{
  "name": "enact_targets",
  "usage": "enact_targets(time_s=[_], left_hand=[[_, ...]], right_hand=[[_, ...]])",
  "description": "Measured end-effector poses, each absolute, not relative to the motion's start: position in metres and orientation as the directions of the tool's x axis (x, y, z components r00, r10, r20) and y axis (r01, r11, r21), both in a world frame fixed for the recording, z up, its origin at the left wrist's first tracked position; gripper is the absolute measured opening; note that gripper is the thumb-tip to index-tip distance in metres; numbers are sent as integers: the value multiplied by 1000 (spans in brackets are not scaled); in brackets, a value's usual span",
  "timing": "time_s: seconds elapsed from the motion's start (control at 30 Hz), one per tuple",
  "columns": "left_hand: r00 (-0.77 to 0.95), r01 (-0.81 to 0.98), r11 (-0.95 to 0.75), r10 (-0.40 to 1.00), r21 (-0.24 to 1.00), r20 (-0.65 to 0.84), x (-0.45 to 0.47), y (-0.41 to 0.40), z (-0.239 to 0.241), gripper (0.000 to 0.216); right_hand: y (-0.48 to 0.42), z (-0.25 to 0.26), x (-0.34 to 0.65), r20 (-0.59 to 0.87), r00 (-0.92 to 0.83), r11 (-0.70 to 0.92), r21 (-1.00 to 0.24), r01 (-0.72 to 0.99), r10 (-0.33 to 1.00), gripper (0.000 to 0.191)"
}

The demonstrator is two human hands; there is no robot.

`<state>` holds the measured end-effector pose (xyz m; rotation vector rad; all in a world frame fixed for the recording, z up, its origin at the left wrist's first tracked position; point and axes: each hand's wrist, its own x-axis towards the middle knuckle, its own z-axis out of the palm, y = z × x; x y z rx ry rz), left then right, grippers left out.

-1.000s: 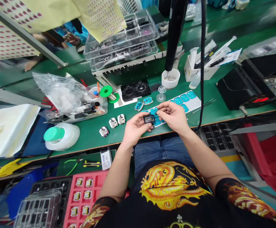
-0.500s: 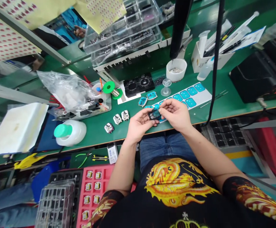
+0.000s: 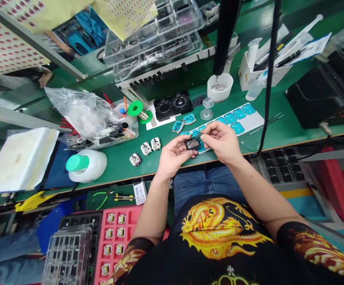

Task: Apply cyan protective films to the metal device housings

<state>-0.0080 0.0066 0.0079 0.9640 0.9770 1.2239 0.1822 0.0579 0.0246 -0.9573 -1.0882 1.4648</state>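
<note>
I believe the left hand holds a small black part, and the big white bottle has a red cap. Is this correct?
Not quite: in the head view, the cap of the big white bottle is green, not red. The left hand does hold a small black part.

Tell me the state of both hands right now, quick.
Left hand: closed, holding a small black case by its edges.
Right hand: closed, fingertips pinching what looks like a thin translucent film.

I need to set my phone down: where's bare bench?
Bare bench shows between the white bottle and silvery cases, and between slim tools and black machine. Crowded: around the left hand, right hand and blue-patched sheet.
</note>
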Motion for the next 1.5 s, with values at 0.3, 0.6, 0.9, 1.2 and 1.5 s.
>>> enact_targets(time_s=[0.3, 0.6, 0.9, 1.2, 1.5], left_hand=[[85, -282, 92, 994, 955, -71, -9, 7, 6, 55], [97, -241, 94, 993, 966, -72, -9, 5, 3, 55], [95, -225, 80, 994, 971, -60, -9, 5, 4, 53], [88, -223, 77, 994, 972, -59, -7, 6, 6, 51], [77, -200, 81, 995, 976, -67, -6, 7, 6, 51]], right_hand=[[59, 22, 183, 77, -144, 46, -977, -207, 987, 31], [55, 26, 178, 84, -124, 74, -994, -83, 989, 15], [52, 25, 175, 102, -147, 103, -995, -4, 984, 6], [52, 25, 175, 106, -150, 112, -993, 34, 983, 5], [50, 25, 174, 124, -144, 134, -989, 62, 982, 4]])
